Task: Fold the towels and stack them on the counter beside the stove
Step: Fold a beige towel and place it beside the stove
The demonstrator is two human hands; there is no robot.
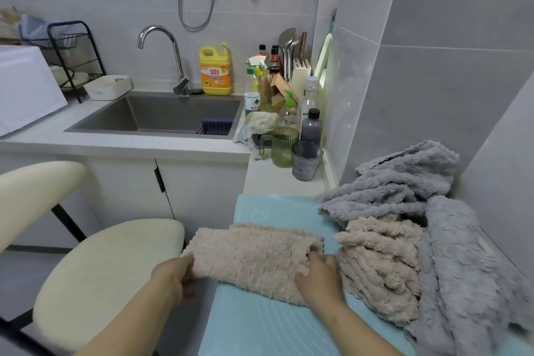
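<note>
Directly below the camera, a partly folded beige towel (251, 257) lies flat on a pale blue mat (260, 326) that covers the near end of the surface (274, 179). The left hand (173, 277) grips the towel's left edge, fingers curled round it. The right hand (319, 274) holds the right edge, its fingertips tucked into the fold. Just beside that hand, a second beige towel (381, 263) sits crumpled, touching a heap of grey towels (404, 182) piled against the wall. Farther back on the surface stand a green cup (284, 147) and a grey tumbler (306, 162), with the sink (161, 115) off to the left. A cream chair (109, 277) stands to the left, near the mat.
</note>
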